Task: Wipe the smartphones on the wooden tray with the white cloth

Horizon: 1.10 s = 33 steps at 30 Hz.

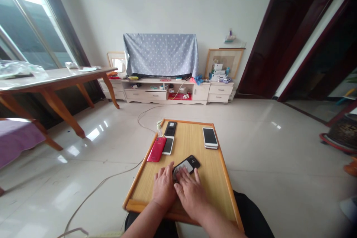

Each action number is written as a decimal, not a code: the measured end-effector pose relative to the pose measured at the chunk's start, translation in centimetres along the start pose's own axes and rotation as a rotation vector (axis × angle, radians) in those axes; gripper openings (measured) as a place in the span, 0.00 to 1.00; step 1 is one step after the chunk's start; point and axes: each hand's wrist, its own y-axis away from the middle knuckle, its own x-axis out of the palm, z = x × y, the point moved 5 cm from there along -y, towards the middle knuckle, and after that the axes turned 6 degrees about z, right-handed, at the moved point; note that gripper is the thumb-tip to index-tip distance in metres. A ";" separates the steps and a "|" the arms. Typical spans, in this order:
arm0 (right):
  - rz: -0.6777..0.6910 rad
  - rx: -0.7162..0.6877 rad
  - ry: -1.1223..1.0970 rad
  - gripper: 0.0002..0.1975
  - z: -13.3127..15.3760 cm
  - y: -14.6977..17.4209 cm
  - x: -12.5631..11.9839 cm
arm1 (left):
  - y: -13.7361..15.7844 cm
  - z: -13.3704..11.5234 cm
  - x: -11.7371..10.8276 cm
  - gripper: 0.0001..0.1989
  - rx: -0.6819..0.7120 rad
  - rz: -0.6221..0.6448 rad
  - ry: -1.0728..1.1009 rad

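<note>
Mostly near centre: two hands on a dark phone, wood to either side

At the lower centre of the frame, a dark phone [193, 161] lies aslant on a small wooden table [191, 134], well inside its raised rim [226, 169]. The right hand [191, 190] is spread, its fingers laid out over the phone's pale, shiny face and its thumb apart. The left hand [163, 187] has its fingers at the phone's lower left edge; whether they pinch it, I cannot tell. The two hands sit close together, wrists toward the bottom of the frame.

Left of the phone, a stretch of wood leads up to a red phone [157, 149], which lies along the left rim and overlaps a white phone [169, 146] in view. Above these, near the tabletop's upper left corner, stand a pump bottle [159, 129] and, just beside it, a black device [170, 129] lying flat. To the upper right, a stack of pale phones [210, 137] rests close to the right rim, with a wide strip of wood between it and the left group. Beyond the left rim, a cable [104, 180] curves across the glossy floor [259, 148].
</note>
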 end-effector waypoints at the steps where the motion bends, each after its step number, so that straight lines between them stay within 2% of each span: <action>1: 0.006 -0.013 -0.006 0.26 0.1 0.1 0.1 | 0.0 0.0 0.0 0.34 0.004 0.000 -0.002; 8: -0.012 0.249 0.057 0.30 -3.6 -3.0 -1.3 | -0.1 -0.1 0.1 0.39 0.004 -0.036 0.002; 13: 0.013 0.097 0.016 0.29 -0.4 -3.6 -0.3 | -0.1 0.1 0.0 0.34 -0.018 0.010 0.016; 18: 0.058 0.023 -0.017 0.27 1.4 -0.9 0.0 | -0.2 0.4 0.0 0.34 -0.043 0.093 -0.025; 23: 0.054 0.026 0.001 0.27 -0.9 1.1 -0.7 | -0.1 0.2 -0.1 0.39 -0.006 0.035 -0.015; 28: -0.025 0.246 0.097 0.29 -5.1 0.0 -1.9 | 0.0 -0.3 -0.3 0.39 -0.009 -0.003 0.001; 30: -0.049 0.273 0.115 0.30 -5.1 -0.3 -2.0 | -0.1 -0.4 -0.4 0.38 -0.014 -0.006 0.006; 33: -0.035 0.161 0.085 0.29 -2.8 -0.1 -1.2 | -0.1 -0.5 -0.5 0.37 -0.030 0.013 0.007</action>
